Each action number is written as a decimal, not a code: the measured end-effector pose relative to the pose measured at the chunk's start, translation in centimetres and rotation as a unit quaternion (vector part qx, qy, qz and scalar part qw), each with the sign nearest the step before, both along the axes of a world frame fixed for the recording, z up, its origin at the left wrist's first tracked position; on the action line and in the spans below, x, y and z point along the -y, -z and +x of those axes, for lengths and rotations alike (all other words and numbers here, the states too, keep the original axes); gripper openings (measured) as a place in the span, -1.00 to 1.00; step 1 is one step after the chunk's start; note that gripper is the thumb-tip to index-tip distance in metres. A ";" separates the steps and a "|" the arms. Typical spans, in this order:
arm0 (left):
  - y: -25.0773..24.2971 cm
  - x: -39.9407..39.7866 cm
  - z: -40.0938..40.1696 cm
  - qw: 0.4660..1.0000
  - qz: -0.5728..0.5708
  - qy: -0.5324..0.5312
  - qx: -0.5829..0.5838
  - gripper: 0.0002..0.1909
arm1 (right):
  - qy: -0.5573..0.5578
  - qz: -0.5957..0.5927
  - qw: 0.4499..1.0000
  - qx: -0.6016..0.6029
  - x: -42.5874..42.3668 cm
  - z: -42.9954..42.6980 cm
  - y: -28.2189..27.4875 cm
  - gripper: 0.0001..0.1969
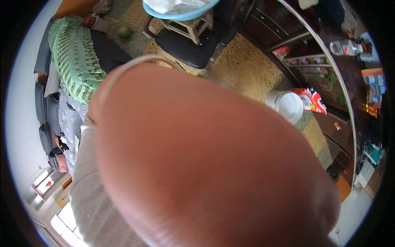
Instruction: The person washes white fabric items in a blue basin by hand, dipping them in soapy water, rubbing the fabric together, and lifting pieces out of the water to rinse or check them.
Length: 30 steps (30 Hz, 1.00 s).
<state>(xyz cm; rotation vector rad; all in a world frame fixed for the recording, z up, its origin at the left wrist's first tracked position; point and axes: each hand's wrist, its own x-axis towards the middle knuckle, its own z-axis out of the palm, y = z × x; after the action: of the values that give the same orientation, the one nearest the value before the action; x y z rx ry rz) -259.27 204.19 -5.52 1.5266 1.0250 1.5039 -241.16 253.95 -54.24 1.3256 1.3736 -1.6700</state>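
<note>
A bare hand, apparently my left hand, is very close to the camera and covers most of the middle and lower view, blurred. A pale bangle circles the wrist at its upper left edge. Beside it on the left is the light beige fabric of my clothing. The fingers cannot be made out, so whether they hold anything is hidden. My right hand is out of view.
A black chair bears a wooden stool under a blue basin. A white bucket stands near a dark cabinet. A watermelon lies on the floor. Green patterned cloth drapes a sofa.
</note>
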 end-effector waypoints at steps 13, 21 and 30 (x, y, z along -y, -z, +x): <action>-0.4 22.1 -2.7 0.996 0.020 0.074 0.046 -0.66 | -0.172 0.106 0.979 0.027 31.0 -7.3 -3.7 -0.68; -1.6 27.8 -5.7 0.991 0.001 0.108 0.079 -0.63 | -0.185 0.039 0.982 -0.021 37.8 -9.4 -6.1 -0.73; -1.5 26.3 -9.5 0.990 -0.039 0.099 0.092 -0.60 | -0.249 0.044 0.966 0.053 31.1 -11.6 -6.9 -0.51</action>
<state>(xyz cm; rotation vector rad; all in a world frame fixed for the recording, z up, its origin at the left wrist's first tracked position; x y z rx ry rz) -268.73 177.88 -4.01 1.3642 0.7922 1.4196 -252.74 222.82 -47.30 0.9886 1.5705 -1.1976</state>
